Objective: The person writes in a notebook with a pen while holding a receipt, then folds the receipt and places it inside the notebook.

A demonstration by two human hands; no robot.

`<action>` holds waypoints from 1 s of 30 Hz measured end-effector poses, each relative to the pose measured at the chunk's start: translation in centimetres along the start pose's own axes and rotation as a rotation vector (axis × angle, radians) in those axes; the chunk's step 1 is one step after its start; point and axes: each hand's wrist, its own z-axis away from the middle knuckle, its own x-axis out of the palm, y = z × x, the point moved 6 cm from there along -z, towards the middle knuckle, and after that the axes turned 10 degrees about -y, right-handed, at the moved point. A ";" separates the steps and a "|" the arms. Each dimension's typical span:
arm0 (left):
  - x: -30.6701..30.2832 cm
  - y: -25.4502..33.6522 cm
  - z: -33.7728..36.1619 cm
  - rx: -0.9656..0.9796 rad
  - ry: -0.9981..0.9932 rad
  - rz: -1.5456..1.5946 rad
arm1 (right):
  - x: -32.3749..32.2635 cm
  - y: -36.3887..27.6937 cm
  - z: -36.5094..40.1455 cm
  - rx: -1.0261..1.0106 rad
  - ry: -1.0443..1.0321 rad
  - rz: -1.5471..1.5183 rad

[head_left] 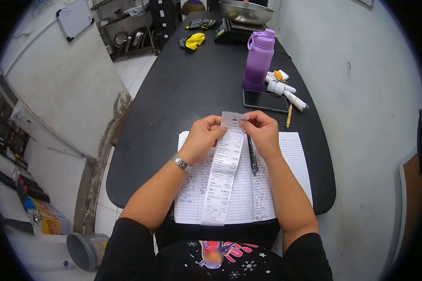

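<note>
A long printed receipt (222,173) hangs from both hands over an open lined notebook (293,161) with handwritten lists. My left hand (200,139), with a metal watch on the wrist, pinches the receipt's upper left edge. On the other side, my right hand (262,133) grips its top right corner between thumb and fingers. The receipt's lower end reaches down to the notebook's bottom edge. A black pen (253,159) lies on the pages just below my right hand.
Beyond the notebook are a phone (266,100), a purple bottle (259,61), rolled papers (295,100) and a yellow-brown pen (289,116). Farther back on the black table (145,140) sit yellow-black gloves (192,41) and a scale (239,33) bearing a metal bowl (246,13). A wall runs along the right.
</note>
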 end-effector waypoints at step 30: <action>-1.1 2.7 1.1 0.228 0.201 0.055 | 1.3 -0.5 0.7 -0.052 -0.033 0.239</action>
